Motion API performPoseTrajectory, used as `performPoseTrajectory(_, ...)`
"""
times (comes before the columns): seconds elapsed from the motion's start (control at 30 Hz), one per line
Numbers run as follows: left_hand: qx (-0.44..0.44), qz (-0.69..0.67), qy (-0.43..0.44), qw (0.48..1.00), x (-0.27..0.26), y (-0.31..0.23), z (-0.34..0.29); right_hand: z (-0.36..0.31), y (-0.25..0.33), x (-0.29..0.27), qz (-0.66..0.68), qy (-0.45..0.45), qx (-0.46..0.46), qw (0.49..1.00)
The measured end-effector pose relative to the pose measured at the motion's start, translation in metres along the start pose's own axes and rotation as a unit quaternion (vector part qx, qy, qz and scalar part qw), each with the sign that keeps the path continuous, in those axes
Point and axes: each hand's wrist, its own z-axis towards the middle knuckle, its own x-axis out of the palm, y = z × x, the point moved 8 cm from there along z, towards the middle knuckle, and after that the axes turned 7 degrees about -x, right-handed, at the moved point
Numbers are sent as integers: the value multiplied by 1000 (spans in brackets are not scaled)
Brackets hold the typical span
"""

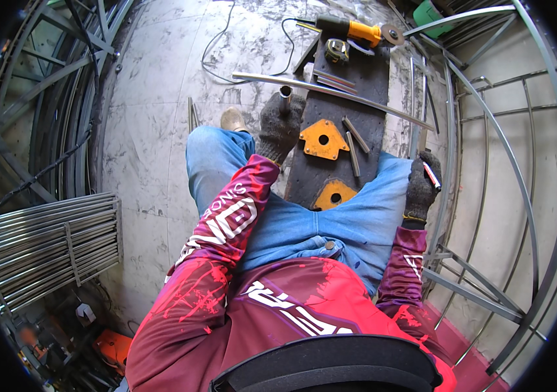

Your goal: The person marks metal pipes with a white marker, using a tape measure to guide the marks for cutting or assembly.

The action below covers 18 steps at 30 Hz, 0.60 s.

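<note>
My left hand (277, 127), in a dark grey knit glove, is closed around a metal tube (285, 97) whose open end points up. My right hand (422, 196), gloved alike, is beside my right thigh and holds a red and white marker (431, 175). Beyond the left hand, a long shiny metal bar (350, 97) lies slantwise across a dark bench (347, 108). On the bench between my knees are an orange welding magnet (324, 139), a second one (335, 195) nearer me, and a few short metal pieces (353, 150).
A yellow and black angle grinder (357, 30) and a tape measure (337, 51) sit at the bench's far end; a cord (210, 62) curls over the floor. Metal frames (487, 111) stand on the right. To the left are a barred metal panel (49, 245) and stacked stock (63, 91).
</note>
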Motion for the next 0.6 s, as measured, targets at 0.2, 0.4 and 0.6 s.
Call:
performPoseTrajectory(0.2, 1, 11, -8, 1000, -4, 0, -10, -17, 55, 32, 143, 57, 52, 987)
performPoseTrajectory(0.4, 19, 1, -17, 1000, -9, -34, -49, -57, 164, 99, 204, 120, -93, 967)
performPoseTrajectory(0.6, -41, -67, 31, 996, -5, -33, -68, -81, 214, 134, 411, 101, -75, 903)
